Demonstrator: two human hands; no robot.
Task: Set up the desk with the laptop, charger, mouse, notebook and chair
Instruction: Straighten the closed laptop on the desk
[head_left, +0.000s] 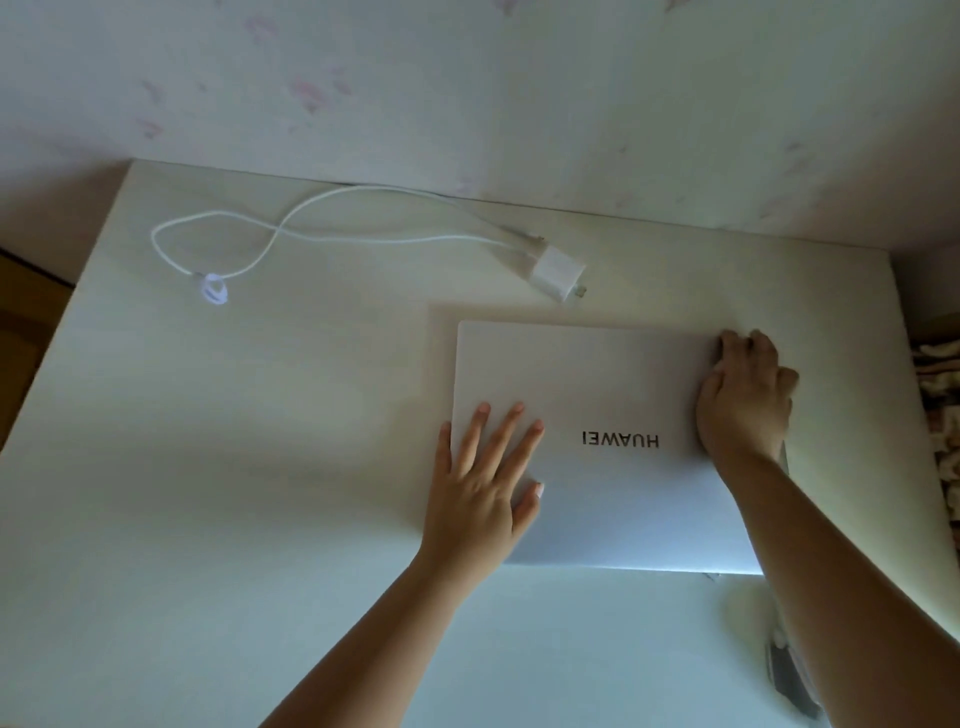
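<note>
Left hand (480, 480) lies flat near the frame's centre, fingers straight and spread, palm pressing the left part of the closed, pale silver laptop (602, 457). Right hand (745, 397), at the right of the frame, rests on the lid's right side with fingers curled over its far right corner, seemingly gripping the edge. That laptop sits closed on the pale white bench (260, 467), lettering upside down to the viewer, so it likely wants turning and opening. Farther back, toward the upper middle, the white square charger (556, 273) lies unplugged, its white cable (322, 228) looping to upper left. Mouse, notebook and chair are not clearly in view.
</note>
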